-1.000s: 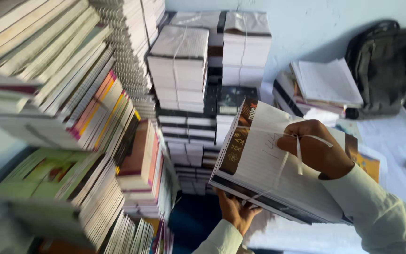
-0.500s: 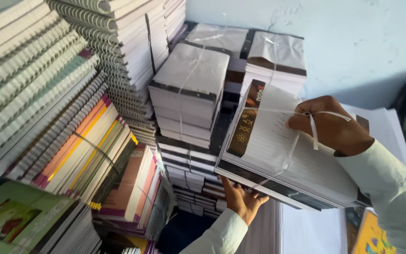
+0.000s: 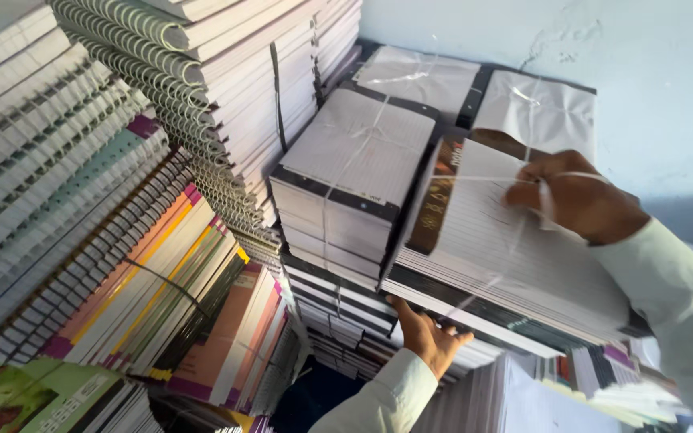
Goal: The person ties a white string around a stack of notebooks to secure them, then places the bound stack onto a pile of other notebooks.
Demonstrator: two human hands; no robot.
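Both hands carry a heavy, stiff string-tied bundle of lined notebooks (image 3: 507, 256): right hand (image 3: 575, 196) clenched on its string, left hand (image 3: 431, 337) open-palmed underneath.

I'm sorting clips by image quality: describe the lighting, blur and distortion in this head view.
Head view: soft daylight, no hard glare; the tied bundle and right hand look sharp, the left hand sits in the bundle's shade; spiral notebooks at the left edge look stretched and slightly soft.

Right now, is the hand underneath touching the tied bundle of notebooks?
Touching. The head view shows the left hand pressed flat under the tied notebook bundle, no gap showing.
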